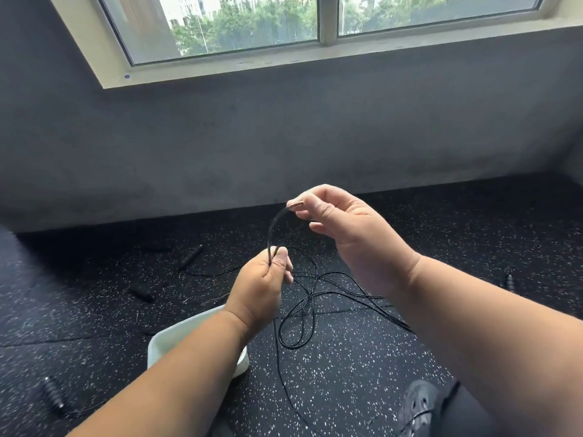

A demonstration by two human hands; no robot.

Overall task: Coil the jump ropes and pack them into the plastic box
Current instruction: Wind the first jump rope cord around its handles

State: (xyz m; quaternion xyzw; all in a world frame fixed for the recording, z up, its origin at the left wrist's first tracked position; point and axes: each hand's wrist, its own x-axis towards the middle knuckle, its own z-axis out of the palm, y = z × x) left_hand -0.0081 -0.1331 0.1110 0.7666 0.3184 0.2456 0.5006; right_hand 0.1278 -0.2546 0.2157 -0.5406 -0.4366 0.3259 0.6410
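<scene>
Barely started: one rope in my hands, the box not yet packed as far as I could see.

Nearest me the plastic box sat on the floor under my left forearm, its inside mostly hidden. My left hand gripped the jump rope in curled fingers, my right hand pinched its metal-tipped end, one short arc between them (hardly a coil). The remainder sprawled loose on the floor just beyond. Farther out, other handles lay scattered, uncoiled, well apart from the box.
</scene>
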